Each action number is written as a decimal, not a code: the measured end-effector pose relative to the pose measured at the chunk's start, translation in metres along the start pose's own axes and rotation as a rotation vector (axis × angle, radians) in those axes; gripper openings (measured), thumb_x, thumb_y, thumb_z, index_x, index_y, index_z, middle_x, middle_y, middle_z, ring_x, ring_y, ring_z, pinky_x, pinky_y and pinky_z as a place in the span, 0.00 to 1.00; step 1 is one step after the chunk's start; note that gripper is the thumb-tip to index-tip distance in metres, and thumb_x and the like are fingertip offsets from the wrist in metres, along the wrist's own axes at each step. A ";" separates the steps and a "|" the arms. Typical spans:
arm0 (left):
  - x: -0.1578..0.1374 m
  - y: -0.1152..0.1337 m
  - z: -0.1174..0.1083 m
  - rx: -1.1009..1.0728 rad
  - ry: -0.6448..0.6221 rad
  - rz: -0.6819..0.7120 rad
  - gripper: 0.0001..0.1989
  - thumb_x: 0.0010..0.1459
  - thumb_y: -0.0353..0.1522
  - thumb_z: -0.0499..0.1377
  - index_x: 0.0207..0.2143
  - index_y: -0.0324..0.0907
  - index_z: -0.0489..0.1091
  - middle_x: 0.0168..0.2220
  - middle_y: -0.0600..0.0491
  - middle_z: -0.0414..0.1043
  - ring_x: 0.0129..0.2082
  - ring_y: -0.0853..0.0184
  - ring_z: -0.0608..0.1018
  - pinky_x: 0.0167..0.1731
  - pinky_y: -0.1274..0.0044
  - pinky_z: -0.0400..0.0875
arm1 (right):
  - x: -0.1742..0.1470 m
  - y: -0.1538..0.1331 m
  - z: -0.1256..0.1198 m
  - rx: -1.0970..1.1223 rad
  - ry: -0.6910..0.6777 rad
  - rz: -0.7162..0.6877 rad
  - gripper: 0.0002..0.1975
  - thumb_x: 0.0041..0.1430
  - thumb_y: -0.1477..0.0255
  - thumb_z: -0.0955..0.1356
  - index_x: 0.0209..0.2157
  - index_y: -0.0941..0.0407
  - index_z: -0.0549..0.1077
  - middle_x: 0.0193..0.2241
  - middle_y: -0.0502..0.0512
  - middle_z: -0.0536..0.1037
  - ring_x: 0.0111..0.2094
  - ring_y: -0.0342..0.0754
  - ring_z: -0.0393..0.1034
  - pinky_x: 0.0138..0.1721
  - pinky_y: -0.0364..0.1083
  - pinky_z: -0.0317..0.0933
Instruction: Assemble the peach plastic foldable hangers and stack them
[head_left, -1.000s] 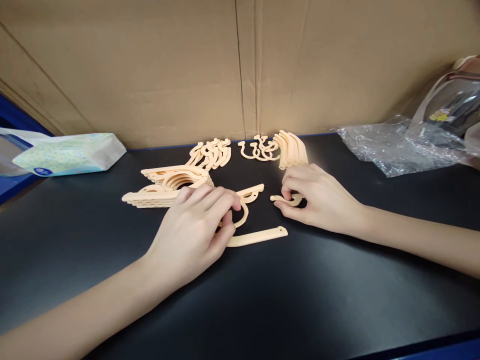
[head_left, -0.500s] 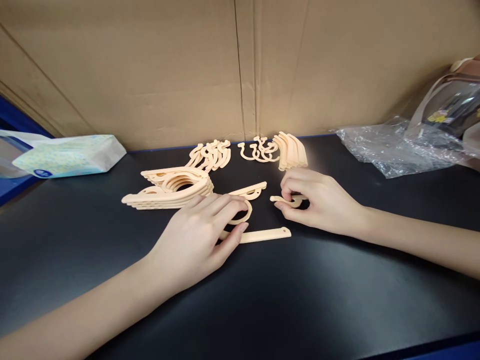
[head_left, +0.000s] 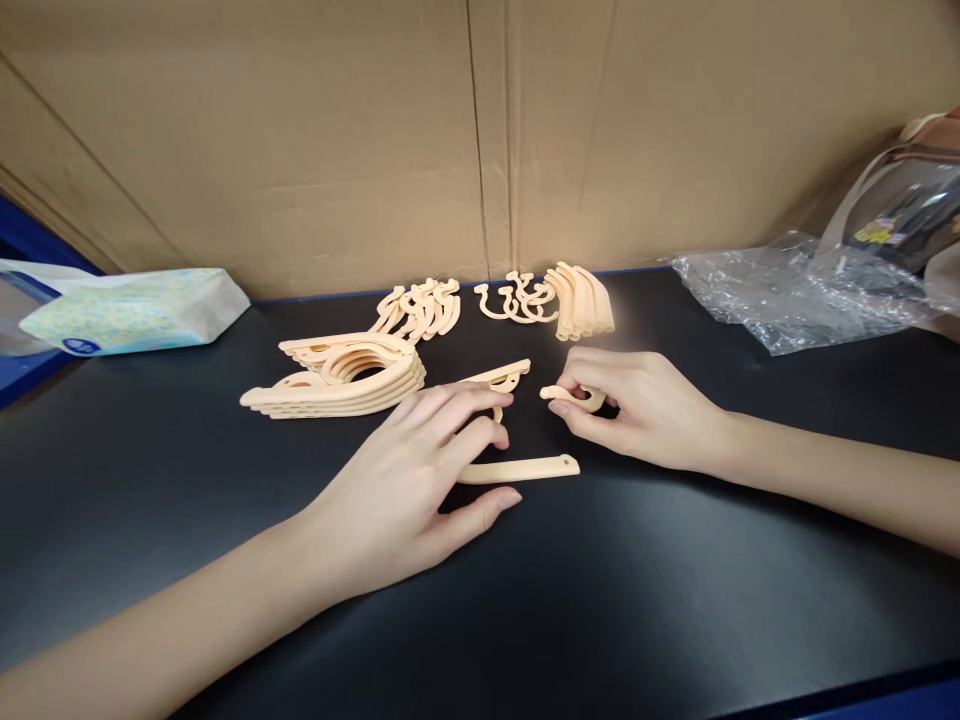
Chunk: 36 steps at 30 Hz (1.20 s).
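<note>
Right there on the black table [head_left: 480,640], the right hand [head_left: 645,408] pinches a small curved cream piece [head_left: 553,393] between thumb and fingers, while the left hand [head_left: 420,465], thumb spread wide, covers part of a flat cream frame [head_left: 525,468] near the stacked frames [head_left: 352,400].

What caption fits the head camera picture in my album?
Left hand spread over beige hanger parts, right hand pinching a curved piece.

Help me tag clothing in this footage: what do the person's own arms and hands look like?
The left hand and right hand are bare, without visible gloves or rings. The left forearm and right forearm show no sleeve, watch, bracelet or marking.
</note>
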<state>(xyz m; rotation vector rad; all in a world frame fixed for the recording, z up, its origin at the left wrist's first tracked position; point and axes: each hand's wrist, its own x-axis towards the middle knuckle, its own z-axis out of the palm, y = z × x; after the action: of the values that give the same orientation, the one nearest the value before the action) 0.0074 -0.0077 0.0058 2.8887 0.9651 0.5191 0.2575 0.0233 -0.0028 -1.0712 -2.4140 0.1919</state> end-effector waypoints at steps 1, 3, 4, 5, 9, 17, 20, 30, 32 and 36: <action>0.000 0.000 0.000 -0.010 -0.010 0.011 0.07 0.64 0.36 0.55 0.41 0.42 0.66 0.56 0.44 0.67 0.60 0.55 0.65 0.55 0.64 0.64 | 0.000 0.000 -0.001 0.004 -0.022 -0.010 0.12 0.65 0.68 0.62 0.26 0.55 0.64 0.23 0.46 0.64 0.21 0.39 0.56 0.24 0.42 0.49; 0.000 0.000 0.001 -0.036 -0.040 0.015 0.05 0.66 0.34 0.54 0.37 0.43 0.64 0.57 0.44 0.65 0.65 0.55 0.58 0.59 0.63 0.61 | 0.000 0.000 -0.002 0.021 -0.062 -0.021 0.13 0.67 0.67 0.60 0.28 0.55 0.64 0.23 0.47 0.66 0.22 0.40 0.58 0.25 0.42 0.50; 0.000 0.000 0.002 -0.053 -0.059 0.008 0.05 0.66 0.33 0.53 0.36 0.43 0.63 0.57 0.44 0.65 0.67 0.56 0.55 0.60 0.63 0.59 | 0.000 -0.001 -0.003 0.029 -0.079 -0.017 0.13 0.68 0.66 0.59 0.30 0.55 0.65 0.23 0.48 0.67 0.22 0.41 0.60 0.25 0.42 0.50; 0.000 -0.001 0.002 -0.070 -0.077 -0.006 0.06 0.67 0.34 0.52 0.35 0.43 0.62 0.58 0.45 0.64 0.68 0.56 0.53 0.61 0.63 0.59 | 0.000 -0.001 -0.003 0.033 -0.093 -0.009 0.14 0.69 0.66 0.57 0.31 0.55 0.64 0.24 0.48 0.68 0.22 0.41 0.61 0.26 0.43 0.51; 0.000 -0.002 0.002 -0.130 -0.092 -0.081 0.07 0.69 0.34 0.48 0.35 0.45 0.57 0.61 0.46 0.59 0.68 0.59 0.53 0.60 0.63 0.61 | 0.000 -0.003 -0.005 0.007 -0.112 0.022 0.16 0.70 0.65 0.52 0.30 0.54 0.59 0.22 0.48 0.66 0.21 0.43 0.61 0.26 0.44 0.50; 0.000 -0.001 0.002 -0.241 -0.024 -0.124 0.06 0.70 0.33 0.45 0.37 0.46 0.54 0.53 0.45 0.65 0.65 0.60 0.59 0.59 0.61 0.61 | -0.001 -0.003 -0.007 0.071 -0.179 -0.015 0.18 0.70 0.65 0.51 0.26 0.53 0.55 0.19 0.46 0.59 0.18 0.42 0.55 0.24 0.44 0.48; 0.000 0.000 0.003 -0.271 -0.003 -0.161 0.06 0.70 0.34 0.45 0.36 0.46 0.54 0.53 0.45 0.64 0.65 0.59 0.59 0.57 0.62 0.62 | -0.001 -0.002 -0.007 0.097 -0.166 -0.037 0.18 0.70 0.65 0.51 0.26 0.53 0.57 0.18 0.46 0.58 0.17 0.41 0.53 0.23 0.44 0.48; -0.003 0.001 0.006 -0.313 0.021 -0.207 0.06 0.70 0.34 0.45 0.36 0.46 0.53 0.59 0.44 0.60 0.64 0.60 0.60 0.53 0.67 0.65 | -0.002 0.001 -0.005 0.206 -0.134 -0.160 0.17 0.69 0.62 0.59 0.26 0.52 0.52 0.18 0.42 0.56 0.17 0.39 0.50 0.21 0.41 0.45; -0.003 0.000 0.006 -0.318 0.016 -0.210 0.06 0.70 0.34 0.45 0.36 0.46 0.53 0.58 0.44 0.61 0.64 0.59 0.60 0.53 0.66 0.66 | -0.002 0.001 -0.005 0.197 -0.138 -0.164 0.17 0.68 0.62 0.60 0.27 0.52 0.51 0.18 0.42 0.55 0.17 0.39 0.49 0.21 0.41 0.44; -0.002 0.000 0.004 -0.302 -0.007 -0.189 0.06 0.70 0.34 0.45 0.37 0.46 0.53 0.56 0.45 0.62 0.65 0.60 0.59 0.55 0.67 0.64 | -0.002 0.000 -0.004 0.137 -0.172 -0.196 0.14 0.69 0.64 0.58 0.28 0.52 0.53 0.19 0.43 0.57 0.18 0.40 0.49 0.22 0.42 0.43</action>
<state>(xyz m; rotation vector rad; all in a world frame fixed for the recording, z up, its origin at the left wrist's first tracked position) 0.0065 -0.0085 0.0016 2.5032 1.0444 0.5828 0.2610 0.0217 0.0001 -0.7796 -2.5974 0.3905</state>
